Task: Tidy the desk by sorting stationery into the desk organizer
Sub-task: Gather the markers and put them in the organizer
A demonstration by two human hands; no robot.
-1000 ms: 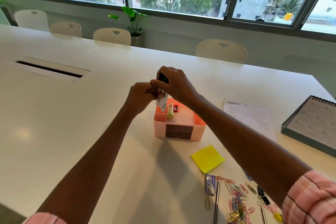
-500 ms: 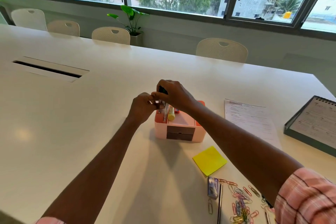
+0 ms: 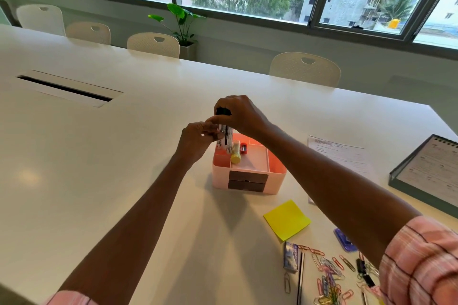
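A pink desk organizer (image 3: 277, 176) with two dark drawers stands mid-table. A yellow glue stick (image 3: 235, 153) and a small red sharpener (image 3: 243, 149) lie in its top tray. My right hand (image 3: 244, 116) grips the black caps of upright markers (image 3: 226, 137) over the organizer's back left compartment. My left hand (image 3: 195, 141) pinches the markers' barrels from the left. The markers' lower ends are hidden behind the organizer's wall.
On the white table lie a yellow sticky pad (image 3: 287, 220), a staple box (image 3: 290, 256), a pencil (image 3: 300, 277), several coloured paper clips (image 3: 329, 280), binder clips (image 3: 364, 272), a printed sheet (image 3: 339, 153) and a spiral notebook (image 3: 431, 171). A cable slot (image 3: 64, 88) is far left.
Both hands lowered the markers toward the organizer half a second ago; now they sit slightly higher again over its back left compartment, still holding them.
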